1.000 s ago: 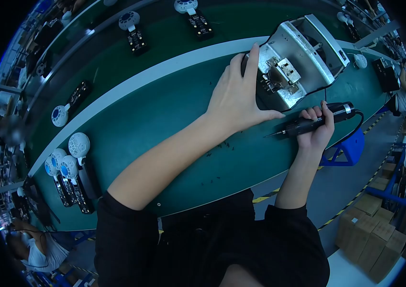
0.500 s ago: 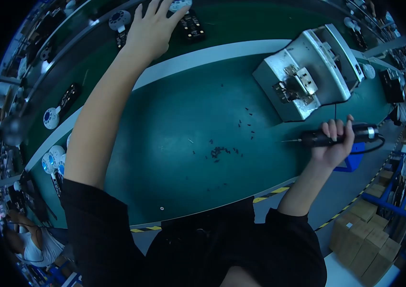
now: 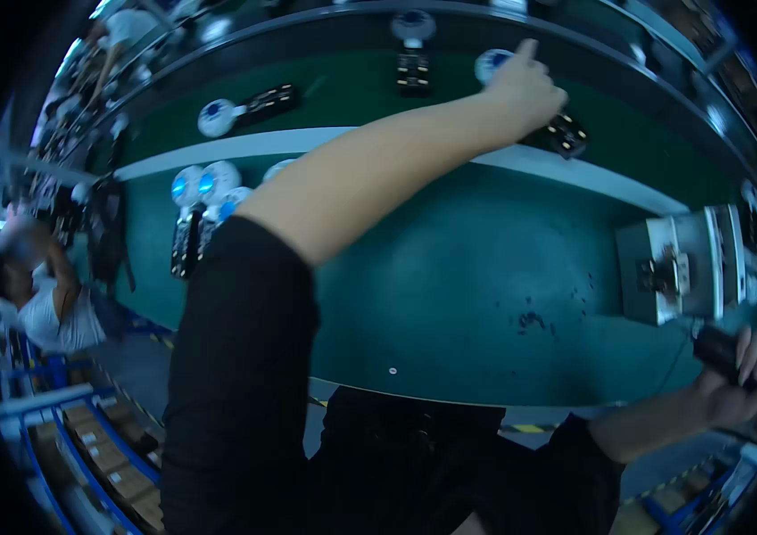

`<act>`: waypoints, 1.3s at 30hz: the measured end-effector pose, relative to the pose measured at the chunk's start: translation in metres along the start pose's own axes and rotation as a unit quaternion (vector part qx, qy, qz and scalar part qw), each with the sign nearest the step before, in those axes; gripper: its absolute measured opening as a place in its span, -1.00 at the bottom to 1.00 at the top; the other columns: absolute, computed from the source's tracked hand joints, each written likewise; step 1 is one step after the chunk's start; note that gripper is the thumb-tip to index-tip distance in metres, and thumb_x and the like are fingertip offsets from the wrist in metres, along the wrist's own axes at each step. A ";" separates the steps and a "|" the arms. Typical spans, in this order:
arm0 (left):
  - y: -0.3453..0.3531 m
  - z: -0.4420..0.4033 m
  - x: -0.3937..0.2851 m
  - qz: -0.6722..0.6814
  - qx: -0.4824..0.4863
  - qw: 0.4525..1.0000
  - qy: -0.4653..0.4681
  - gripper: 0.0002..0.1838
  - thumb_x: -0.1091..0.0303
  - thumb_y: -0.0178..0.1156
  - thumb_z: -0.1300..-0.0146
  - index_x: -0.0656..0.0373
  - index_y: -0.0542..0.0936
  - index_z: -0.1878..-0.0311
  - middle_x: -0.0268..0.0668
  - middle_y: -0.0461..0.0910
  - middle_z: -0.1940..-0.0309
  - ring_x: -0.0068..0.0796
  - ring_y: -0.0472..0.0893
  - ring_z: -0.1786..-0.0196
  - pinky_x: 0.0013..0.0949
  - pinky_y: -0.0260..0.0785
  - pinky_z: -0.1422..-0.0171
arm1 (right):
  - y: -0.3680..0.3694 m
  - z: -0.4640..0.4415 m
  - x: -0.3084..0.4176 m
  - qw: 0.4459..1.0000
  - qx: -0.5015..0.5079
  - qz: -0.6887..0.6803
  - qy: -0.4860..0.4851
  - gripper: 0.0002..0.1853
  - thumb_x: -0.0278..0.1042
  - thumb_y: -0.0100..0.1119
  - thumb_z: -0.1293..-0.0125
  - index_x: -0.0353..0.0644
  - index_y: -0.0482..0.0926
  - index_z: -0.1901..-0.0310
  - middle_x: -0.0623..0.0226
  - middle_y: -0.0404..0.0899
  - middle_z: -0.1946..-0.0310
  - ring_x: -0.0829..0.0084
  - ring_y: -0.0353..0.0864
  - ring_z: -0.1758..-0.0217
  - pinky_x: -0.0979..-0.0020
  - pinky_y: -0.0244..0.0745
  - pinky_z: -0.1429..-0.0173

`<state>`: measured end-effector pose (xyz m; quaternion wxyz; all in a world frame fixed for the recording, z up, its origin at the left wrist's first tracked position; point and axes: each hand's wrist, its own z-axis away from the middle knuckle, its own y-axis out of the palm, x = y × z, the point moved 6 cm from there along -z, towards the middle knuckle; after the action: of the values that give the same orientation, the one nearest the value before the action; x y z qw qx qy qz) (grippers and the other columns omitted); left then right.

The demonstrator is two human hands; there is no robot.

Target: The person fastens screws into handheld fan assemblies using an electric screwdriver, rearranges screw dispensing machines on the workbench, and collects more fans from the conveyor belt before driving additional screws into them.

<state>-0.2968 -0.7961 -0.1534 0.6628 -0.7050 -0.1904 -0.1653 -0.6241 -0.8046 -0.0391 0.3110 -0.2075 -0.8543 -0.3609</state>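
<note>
At the far side of the bench, my left hand (image 3: 528, 94) is closed around the middle of a device with a white round head (image 3: 494, 65) and a black body showing circuit parts (image 3: 566, 135). The fingertips are partly hidden behind the hand and device. Off to the right, my right hand (image 3: 742, 379) grips a black electric screwdriver (image 3: 717, 349), its bit hard to make out. Small dark screws (image 3: 532, 319) lie scattered on the green bench top (image 3: 450, 294). A metal screw feeder box (image 3: 646, 267) stands between them and the bench's right end.
Similar devices lie along the far strip, one at the left (image 3: 216, 118) and one at the back (image 3: 413, 69). More round-headed devices (image 3: 218, 183) cluster left of my forearm. A small white ring (image 3: 392, 370) sits near the front edge. A co-worker (image 3: 57, 308) is at the left.
My view has swung left, so the bench appears shifted right. My left hand has gone from spread fingers to a grip on the device, which has turned diagonal. The screwdriver stays in my right hand.
</note>
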 end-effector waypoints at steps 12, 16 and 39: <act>-0.045 0.116 -0.050 0.212 -0.017 0.975 -0.066 -0.36 0.21 0.55 -0.04 0.11 0.51 -0.18 -0.21 0.68 0.09 -0.16 0.62 -0.10 0.10 0.21 -0.56 | 0.009 -0.030 -0.023 0.954 0.060 0.286 -0.066 -0.58 -0.54 0.09 -0.42 -0.28 0.31 -0.28 0.37 0.37 0.51 0.49 0.42 0.53 0.33 0.40 0.34; -0.047 0.118 -0.039 0.264 0.011 0.960 -0.093 -0.51 0.20 0.57 0.00 0.14 0.65 0.00 -0.23 0.71 0.14 -0.19 0.64 -0.07 -0.09 0.46 -0.31 | 0.001 -0.032 -0.036 0.937 0.104 0.319 -0.096 -0.63 -0.59 0.12 -0.41 -0.36 0.34 -0.21 0.32 0.45 0.52 0.50 0.45 0.57 0.33 0.46 0.37; -0.014 0.098 -0.079 0.487 -0.014 0.871 -0.060 -0.52 0.30 0.59 0.05 0.12 0.72 0.00 -0.26 0.71 0.14 -0.14 0.62 0.02 -0.15 0.50 -0.10 | -0.037 -0.059 -0.075 0.971 0.092 -0.210 0.065 -0.79 -0.40 0.03 -0.48 -0.12 0.43 -0.10 0.44 0.42 0.50 0.53 0.40 0.49 0.34 0.34 0.23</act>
<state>-0.3745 -0.7018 -0.1862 0.6366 -0.7264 0.1402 0.2181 -0.5691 -0.8822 -0.0761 0.3007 0.0298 -0.8865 -0.3505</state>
